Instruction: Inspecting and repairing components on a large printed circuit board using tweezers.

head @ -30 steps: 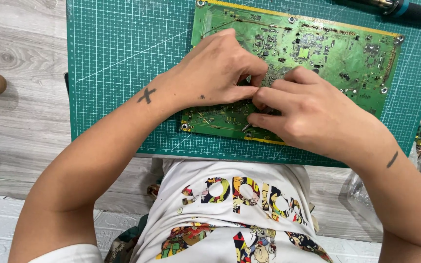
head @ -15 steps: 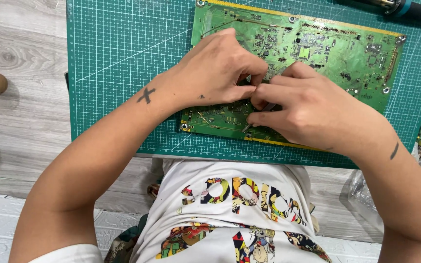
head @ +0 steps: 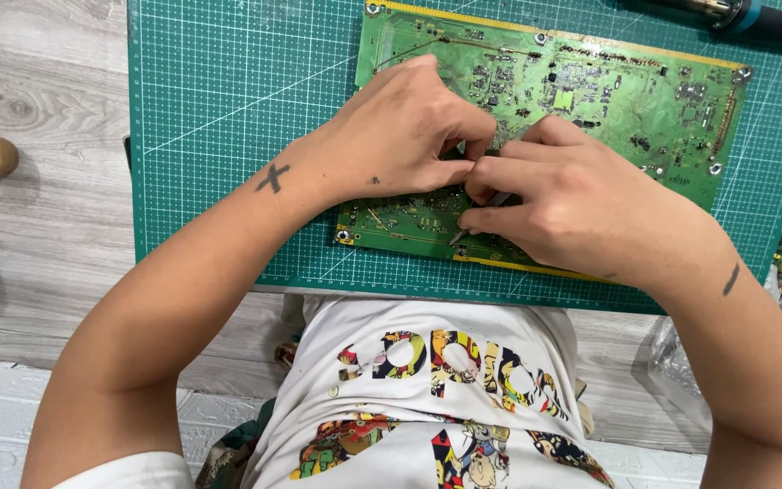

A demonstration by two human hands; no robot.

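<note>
Head view: right hand (head: 581,204) has drawn back slightly, gripping slim tweezers (head: 477,217) — left hand (head: 409,136) still pinching at circuit board (head: 626,100).

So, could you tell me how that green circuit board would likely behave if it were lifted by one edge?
The circuit board lies dead flat on the cutting mat, so it is probably stiff, not floppy. It looks thin and wide, so likely light for its size. Its many small soldered parts suggest it is fragile, best gripped by the edges.

I have my left hand (head: 400,136) and right hand (head: 581,204) meeting fingertip to fingertip, fingers curled, both forearms angled inward.
</note>
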